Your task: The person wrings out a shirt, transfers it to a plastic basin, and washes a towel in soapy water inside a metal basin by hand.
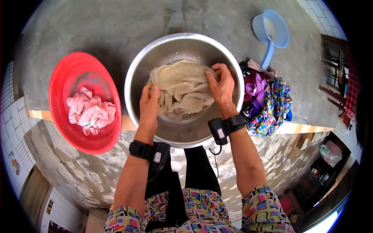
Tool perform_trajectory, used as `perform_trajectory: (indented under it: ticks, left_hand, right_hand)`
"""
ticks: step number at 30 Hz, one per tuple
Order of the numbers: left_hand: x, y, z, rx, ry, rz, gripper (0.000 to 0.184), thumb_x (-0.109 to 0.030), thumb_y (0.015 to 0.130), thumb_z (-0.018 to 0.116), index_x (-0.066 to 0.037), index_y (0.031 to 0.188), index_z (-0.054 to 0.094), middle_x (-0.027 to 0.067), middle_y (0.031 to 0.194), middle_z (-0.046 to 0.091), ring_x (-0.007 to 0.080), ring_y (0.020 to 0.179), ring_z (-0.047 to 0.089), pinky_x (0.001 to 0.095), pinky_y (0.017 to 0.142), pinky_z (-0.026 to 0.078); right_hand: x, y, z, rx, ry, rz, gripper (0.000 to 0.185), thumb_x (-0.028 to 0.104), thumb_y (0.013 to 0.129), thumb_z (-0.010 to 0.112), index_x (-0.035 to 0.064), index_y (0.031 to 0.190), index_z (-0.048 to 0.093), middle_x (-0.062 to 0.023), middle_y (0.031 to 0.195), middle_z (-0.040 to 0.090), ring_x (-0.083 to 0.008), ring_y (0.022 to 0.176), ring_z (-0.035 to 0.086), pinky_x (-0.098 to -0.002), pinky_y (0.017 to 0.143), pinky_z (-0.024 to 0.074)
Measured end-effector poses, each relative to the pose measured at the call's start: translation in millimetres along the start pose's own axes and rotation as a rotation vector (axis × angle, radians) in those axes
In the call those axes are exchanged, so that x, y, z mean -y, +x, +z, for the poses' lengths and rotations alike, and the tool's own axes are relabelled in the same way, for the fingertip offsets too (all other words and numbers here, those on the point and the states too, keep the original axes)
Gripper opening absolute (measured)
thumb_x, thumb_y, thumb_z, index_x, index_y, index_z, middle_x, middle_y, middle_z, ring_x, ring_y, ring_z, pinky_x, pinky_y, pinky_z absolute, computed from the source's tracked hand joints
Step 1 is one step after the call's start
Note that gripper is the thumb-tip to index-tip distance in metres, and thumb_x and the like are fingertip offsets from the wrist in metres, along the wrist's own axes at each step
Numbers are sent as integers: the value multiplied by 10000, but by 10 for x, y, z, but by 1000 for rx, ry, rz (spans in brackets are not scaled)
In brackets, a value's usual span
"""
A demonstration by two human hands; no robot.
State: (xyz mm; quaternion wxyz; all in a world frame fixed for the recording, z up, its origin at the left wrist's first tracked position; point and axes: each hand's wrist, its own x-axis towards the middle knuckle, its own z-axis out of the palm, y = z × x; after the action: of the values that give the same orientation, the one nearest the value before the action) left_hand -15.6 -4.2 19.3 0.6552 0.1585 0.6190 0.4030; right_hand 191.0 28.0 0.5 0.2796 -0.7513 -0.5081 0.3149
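A bunched beige cloth [182, 83] lies in a large metal basin [175, 138] with a little sudsy water around it. At the cloth's left edge is my left hand [149, 105], its fingers curled against the fabric. My right hand [223, 87] holds the cloth's upper right side between thumb and fingers. Both wrists carry black straps with small devices.
To the left stands a red basin [58, 112] holding pink cloth [91, 110]. Right of the metal basin lies a pile of patterned and purple clothes [272, 106]. A blue dipper [282, 31] rests behind it on the grey concrete surface [105, 23].
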Motion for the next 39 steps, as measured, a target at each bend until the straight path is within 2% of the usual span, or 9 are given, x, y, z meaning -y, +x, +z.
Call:
perform_trajectory:
  ticks: [3, 13, 15, 20, 24, 29, 32, 37, 39]
  left_hand:
    - [111, 162, -106, -53, 96, 87, 488, -330, 864, 535, -66, 1247, 390, 85, 1123, 521, 146, 979, 515, 259, 811, 424]
    - [-312, -41, 178, 45, -29, 24, 384, -412, 840, 551, -30, 874, 573, 91, 927, 573, 151, 855, 531, 282, 728, 429]
    - [-173, 22, -29, -32, 774, 360, 388, -416, 832, 555, -28, 847, 567, 119, 891, 573, 175, 810, 535, 257, 721, 425]
    - [389, 150, 300, -149, 1393, 587, 465, -309, 821, 507, -207, 1262, 401, 126, 1092, 481, 328, 1016, 461, 517, 761, 362]
    - [402, 343, 391, -186, 1657, 603, 411, -296, 820, 502, -215, 1216, 427, 143, 1027, 518, 321, 973, 505, 462, 719, 386]
    - [185, 576, 440, -128, 1437, 582, 331, -329, 850, 481, -145, 1125, 469, 180, 810, 582, 318, 781, 583, 448, 673, 404]
    - [-115, 359, 498, 66, 501, 426, 318, -351, 863, 507, -55, 978, 515, 153, 827, 572, 224, 797, 563, 344, 699, 417]
    - [75, 245, 176, 17, 494, 329, 319, -281, 829, 574, -42, 1032, 518, 136, 1026, 519, 250, 948, 490, 334, 814, 385]
    - [436, 323, 203, -244, 1108, 667, 290, -230, 809, 577, -97, 1061, 523, 108, 1026, 486, 262, 982, 466, 416, 802, 376]
  right_hand:
    - [39, 11, 93, -9, -285, -224, 510, 277, 722, 661, 131, 1165, 454, -108, 919, 560, -301, 828, 570, -387, 721, 471]
    - [567, -352, -22, 309, 262, -31, 277, 240, 681, 699, 74, 882, 606, -99, 825, 589, -270, 760, 567, -349, 710, 439]
    - [492, -445, -144, 245, 0, -236, 322, 280, 671, 720, 97, 916, 621, -67, 913, 581, -247, 910, 535, -381, 819, 381]
    - [160, -494, 468, -67, -311, -42, 522, 433, 724, 624, 171, 1160, 505, -137, 1155, 453, -345, 1086, 387, -452, 873, 312]
    - [66, -275, 687, -7, -514, -195, 427, 382, 719, 614, 177, 1085, 531, -121, 1061, 495, -332, 1020, 447, -480, 823, 349]
    - [194, 89, 494, 94, -375, -108, 319, 358, 748, 610, 123, 955, 554, -139, 941, 560, -315, 813, 567, -395, 687, 431]
    - [353, 38, 246, 51, 72, -85, 315, 364, 762, 607, 74, 880, 572, -139, 845, 578, -324, 794, 568, -391, 649, 443]
    - [542, -445, -122, 118, -13, -169, 368, 362, 773, 602, 105, 1030, 544, -120, 1028, 530, -307, 939, 506, -418, 805, 379]
    - [354, -460, 96, 38, -151, -189, 398, 354, 775, 601, 119, 1088, 526, -113, 1101, 500, -302, 1002, 472, -436, 864, 340]
